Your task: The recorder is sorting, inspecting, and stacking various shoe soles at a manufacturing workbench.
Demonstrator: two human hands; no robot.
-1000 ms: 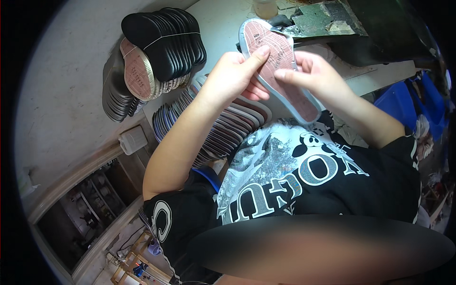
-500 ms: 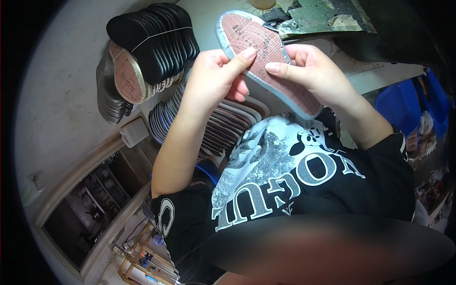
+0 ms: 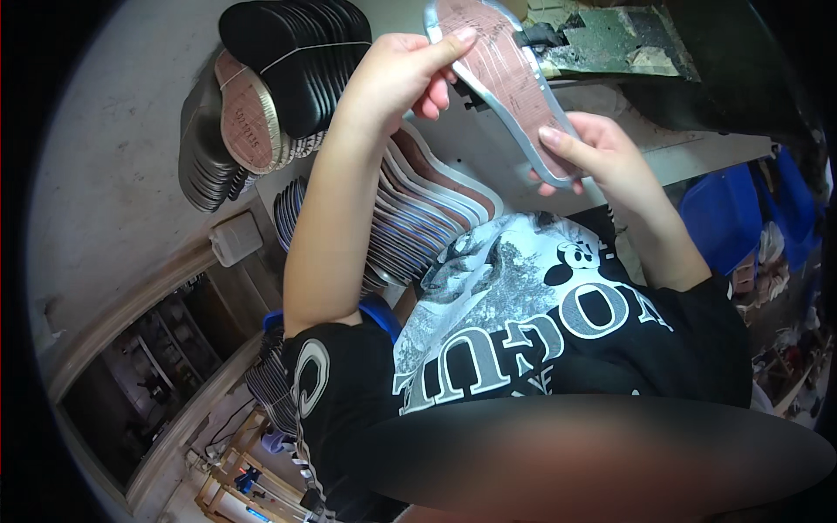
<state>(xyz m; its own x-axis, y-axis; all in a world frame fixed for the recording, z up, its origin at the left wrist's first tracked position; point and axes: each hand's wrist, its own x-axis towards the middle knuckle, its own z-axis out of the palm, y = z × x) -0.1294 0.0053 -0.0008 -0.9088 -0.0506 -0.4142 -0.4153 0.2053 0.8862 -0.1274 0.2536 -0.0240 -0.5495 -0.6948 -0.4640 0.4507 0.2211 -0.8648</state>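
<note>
We have a pale, flat tabletop (image 3: 697,150), bare between our right hand (image 3: 602,150) and its slanting right edge. Left stands a banded stack of black, sole-shaped pads (image 3: 301,70), near a row of curved, striped insoles (image 3: 418,209). We hold a pinkish, grey-rimmed insole (image 3: 501,74) above the tabletop, right fingers clamped on its near end. Our left hand (image 3: 397,74) rests its thumb on the left rim; we cannot tell whether its fingers grip behind.

Pink insole (image 3: 508,74): far tip cut off at frame edge. Right hand (image 3: 600,150): fingers partly hidden behind it. Near oval patch (image 3: 593,458): blurred. Dark recess (image 3: 131,375), left: contents too small to tell.
</note>
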